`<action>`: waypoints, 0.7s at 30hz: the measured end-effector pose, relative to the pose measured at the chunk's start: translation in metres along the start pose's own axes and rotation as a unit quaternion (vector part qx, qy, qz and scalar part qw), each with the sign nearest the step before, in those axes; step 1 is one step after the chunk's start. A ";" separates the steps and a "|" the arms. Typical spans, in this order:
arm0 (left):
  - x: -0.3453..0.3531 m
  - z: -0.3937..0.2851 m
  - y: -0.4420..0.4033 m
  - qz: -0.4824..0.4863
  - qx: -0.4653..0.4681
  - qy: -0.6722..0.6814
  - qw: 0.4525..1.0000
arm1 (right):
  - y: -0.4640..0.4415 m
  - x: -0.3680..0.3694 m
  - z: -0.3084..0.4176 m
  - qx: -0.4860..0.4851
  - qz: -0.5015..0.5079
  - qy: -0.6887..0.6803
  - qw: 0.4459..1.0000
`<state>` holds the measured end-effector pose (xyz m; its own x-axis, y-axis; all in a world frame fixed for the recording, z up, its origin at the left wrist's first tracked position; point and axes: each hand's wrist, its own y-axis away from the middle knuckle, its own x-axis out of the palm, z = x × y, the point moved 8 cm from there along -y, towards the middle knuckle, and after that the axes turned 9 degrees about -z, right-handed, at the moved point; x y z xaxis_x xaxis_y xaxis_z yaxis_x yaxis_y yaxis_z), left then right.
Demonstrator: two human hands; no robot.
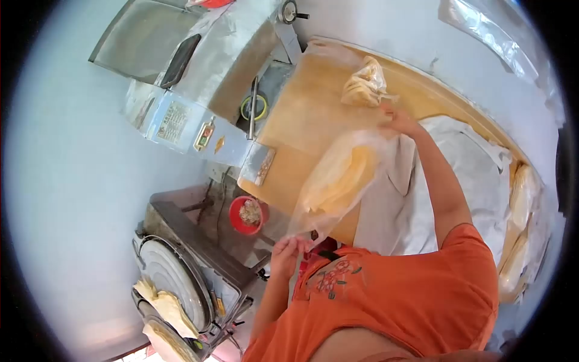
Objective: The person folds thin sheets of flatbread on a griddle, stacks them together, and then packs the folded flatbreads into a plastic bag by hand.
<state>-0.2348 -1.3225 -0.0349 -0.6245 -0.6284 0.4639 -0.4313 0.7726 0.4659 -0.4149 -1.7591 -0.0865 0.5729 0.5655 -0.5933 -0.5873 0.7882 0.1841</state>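
A clear plastic bag [310,202] with flat yellow sheets [344,178] inside stretches slantwise in front of my body. My left hand [288,256] is closed, its fingertips pinching the bag's gathered lower end. My right hand [395,119] is at the bag's far upper end, smeared by motion; its fingers do not show clearly enough to tell whether they grip the plastic. Just beyond it, on the wooden tabletop [307,99], lies a second clear bag [365,84] with pale yellow folded contents.
A pale metal machine [208,96] with a handwheel [289,11] stands at left, a yellow tape roll [254,107] beside it. White cloth [458,181] covers the table's right side, with bagged goods [522,205] along the edge. Below are a red bowl [246,215] and a round metal pan [175,280].
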 end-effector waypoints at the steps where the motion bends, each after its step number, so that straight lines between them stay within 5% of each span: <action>1: -0.001 0.003 0.002 -0.004 0.001 0.002 1.000 | -0.015 -0.025 0.008 -0.014 -0.168 0.038 0.985; 4: 0.002 0.009 0.006 -0.032 -0.016 -0.022 0.999 | -0.057 -0.027 0.047 -0.011 -0.138 0.197 0.971; 6: 0.003 0.014 0.009 -0.046 -0.020 -0.051 0.997 | -0.070 -0.023 0.090 -0.179 -0.274 0.439 0.837; 13: 0.022 0.013 0.009 -0.068 0.029 0.016 0.997 | -0.111 0.006 0.061 -0.088 -0.115 0.505 0.851; 16: 0.018 0.017 0.013 -0.065 -0.025 -0.018 0.997 | -0.115 -0.009 0.011 -0.127 -0.142 0.423 0.886; 17: 0.018 0.014 0.014 -0.066 -0.025 -0.016 0.997 | -0.114 -0.026 -0.005 -0.114 -0.156 0.297 0.935; 19: 0.010 0.012 0.018 -0.106 -0.058 -0.119 0.986 | -0.105 -0.048 -0.014 -0.102 -0.164 0.167 0.967; 20: -0.007 0.018 0.018 -0.093 -0.057 -0.206 0.972 | -0.100 -0.059 -0.023 -0.055 -0.140 -0.009 0.989; 21: -0.011 0.011 0.015 -0.083 -0.060 -0.360 0.927 | -0.095 -0.060 -0.022 -0.054 -0.140 -0.007 0.989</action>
